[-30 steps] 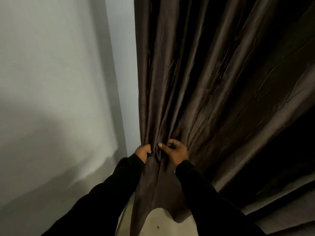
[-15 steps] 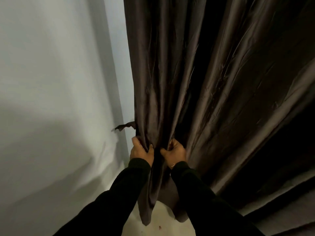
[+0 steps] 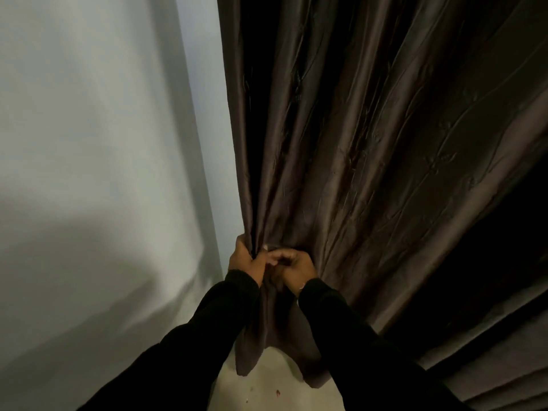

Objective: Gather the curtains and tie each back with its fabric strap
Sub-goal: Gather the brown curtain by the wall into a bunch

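Observation:
A dark brown, shiny curtain (image 3: 355,143) hangs from the top of the view and narrows into a bunch at waist height. My left hand (image 3: 246,262) grips the bunch's left edge, fingers curled into the folds. My right hand (image 3: 292,269) grips the bunch right beside it, and the two hands touch. Below the hands the curtain's loose lower end (image 3: 252,345) hangs down to just above the floor. The fabric strap is not visible now; it may be hidden behind the hands or the folds.
A pale wall (image 3: 89,173) fills the left side, meeting the curtain at a corner. The light floor (image 3: 267,393) shows below the curtain's hem, with a few small specks on it. Dark shadow lies at the far right.
The two hands have drawn together and now touch around the gathered curtain. A strap end that stuck out at the left half a second ago is no longer in sight.

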